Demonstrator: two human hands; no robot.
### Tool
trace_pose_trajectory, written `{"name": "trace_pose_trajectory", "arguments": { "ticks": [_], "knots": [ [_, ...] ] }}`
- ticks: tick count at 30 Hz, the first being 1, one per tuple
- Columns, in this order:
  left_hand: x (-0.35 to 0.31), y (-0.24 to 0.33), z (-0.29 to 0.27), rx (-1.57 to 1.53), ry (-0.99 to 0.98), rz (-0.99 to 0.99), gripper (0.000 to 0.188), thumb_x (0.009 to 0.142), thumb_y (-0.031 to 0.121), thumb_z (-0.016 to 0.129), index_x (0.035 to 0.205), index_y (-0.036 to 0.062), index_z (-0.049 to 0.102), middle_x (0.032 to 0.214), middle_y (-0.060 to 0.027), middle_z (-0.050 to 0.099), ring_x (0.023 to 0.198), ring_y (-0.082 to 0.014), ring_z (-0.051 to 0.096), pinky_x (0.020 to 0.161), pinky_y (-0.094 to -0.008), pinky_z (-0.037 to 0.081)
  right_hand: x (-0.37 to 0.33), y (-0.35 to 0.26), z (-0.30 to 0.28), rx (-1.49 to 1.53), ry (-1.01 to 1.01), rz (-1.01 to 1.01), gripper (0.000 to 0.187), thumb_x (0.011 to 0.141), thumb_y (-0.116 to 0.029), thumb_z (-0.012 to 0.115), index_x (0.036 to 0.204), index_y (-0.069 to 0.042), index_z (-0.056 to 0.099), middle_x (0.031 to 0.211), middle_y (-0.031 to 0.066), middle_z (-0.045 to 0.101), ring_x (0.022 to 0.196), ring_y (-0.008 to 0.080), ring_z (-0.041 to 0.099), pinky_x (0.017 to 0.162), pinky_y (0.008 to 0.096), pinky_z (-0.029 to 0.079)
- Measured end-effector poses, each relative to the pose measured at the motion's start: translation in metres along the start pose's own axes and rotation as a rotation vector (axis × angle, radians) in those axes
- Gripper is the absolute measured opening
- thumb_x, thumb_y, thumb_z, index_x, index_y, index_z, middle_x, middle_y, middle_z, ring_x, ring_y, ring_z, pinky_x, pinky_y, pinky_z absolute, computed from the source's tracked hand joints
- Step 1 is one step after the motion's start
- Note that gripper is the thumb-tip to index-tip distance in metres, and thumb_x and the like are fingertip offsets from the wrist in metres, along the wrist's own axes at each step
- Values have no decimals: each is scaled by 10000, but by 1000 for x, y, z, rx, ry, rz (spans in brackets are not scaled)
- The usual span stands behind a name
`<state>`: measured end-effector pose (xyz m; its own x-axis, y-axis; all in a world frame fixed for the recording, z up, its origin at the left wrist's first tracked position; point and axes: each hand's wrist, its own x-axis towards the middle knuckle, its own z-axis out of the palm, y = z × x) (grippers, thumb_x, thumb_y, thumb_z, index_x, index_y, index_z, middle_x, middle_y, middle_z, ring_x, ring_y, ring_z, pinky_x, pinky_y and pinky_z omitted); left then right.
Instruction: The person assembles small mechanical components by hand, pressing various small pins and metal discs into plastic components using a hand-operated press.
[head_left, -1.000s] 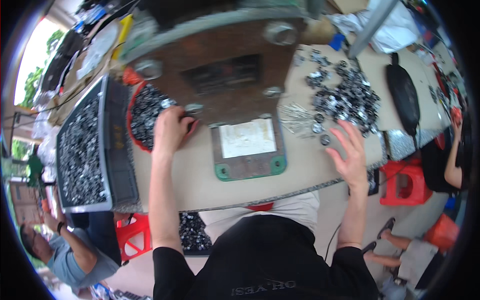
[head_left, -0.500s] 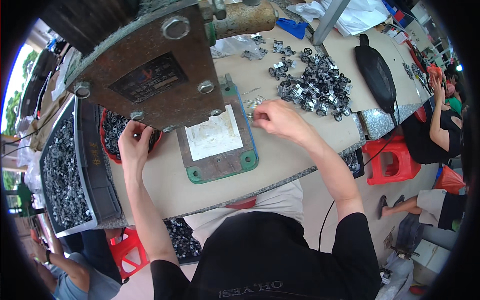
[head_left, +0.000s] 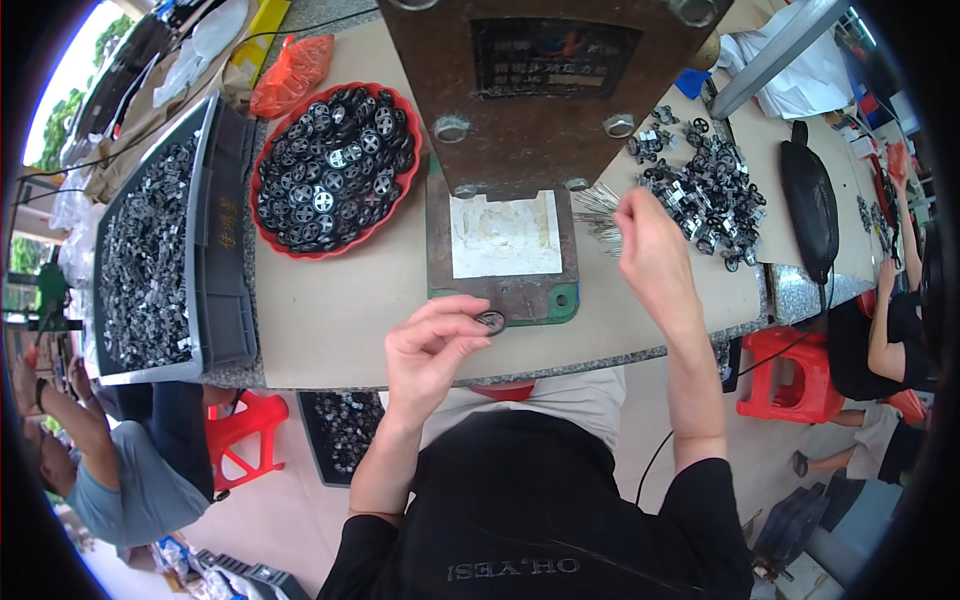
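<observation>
The left hand is almost closed, and its thumb and fingers pinch a small black wheel at the front edge of a green-cornered metal base plate. The right hand has its fingers bent together beside a spread of thin metal pins; whether it has a pin in its grip, I cannot tell. The table is covered in a beige sheet, and its edge is speckled grey. A white pad lies on the base plate, under a heavy brown machine. To the left are a red scalloped bowl full of wheels and a grey bin of small dark parts. To the right, beyond the pins, are a heap of wheeled parts and a black pouch. On the pale floor stand red stools at both sides. Other people sit farther out, and green leaves show through an opening at far left.
</observation>
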<state>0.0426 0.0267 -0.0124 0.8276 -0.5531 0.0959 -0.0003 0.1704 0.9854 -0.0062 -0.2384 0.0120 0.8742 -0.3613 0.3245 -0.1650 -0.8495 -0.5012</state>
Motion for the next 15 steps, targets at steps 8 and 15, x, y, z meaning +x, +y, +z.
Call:
{"name": "trace_pose_trajectory", "arguments": {
  "ticks": [8,15],
  "knots": [
    [4,-1,22,35,-202,-59,143,728,-72,703,850,2,710,1025,-125,652,940,-184,631,794,-290,518,-64,-62,8,1300,-217,326,122,940,-45,515,1059,-24,530,889,21,589,718,45,508,641,185,431],
    [0,-5,24,-151,-189,-102,187,755,-130,660,906,-23,687,1099,-140,610,981,-192,618,852,-304,531,-73,-62,21,1415,-180,337,106,941,-45,516,1043,-20,530,884,29,594,731,64,545,621,199,471]
  ]
}}
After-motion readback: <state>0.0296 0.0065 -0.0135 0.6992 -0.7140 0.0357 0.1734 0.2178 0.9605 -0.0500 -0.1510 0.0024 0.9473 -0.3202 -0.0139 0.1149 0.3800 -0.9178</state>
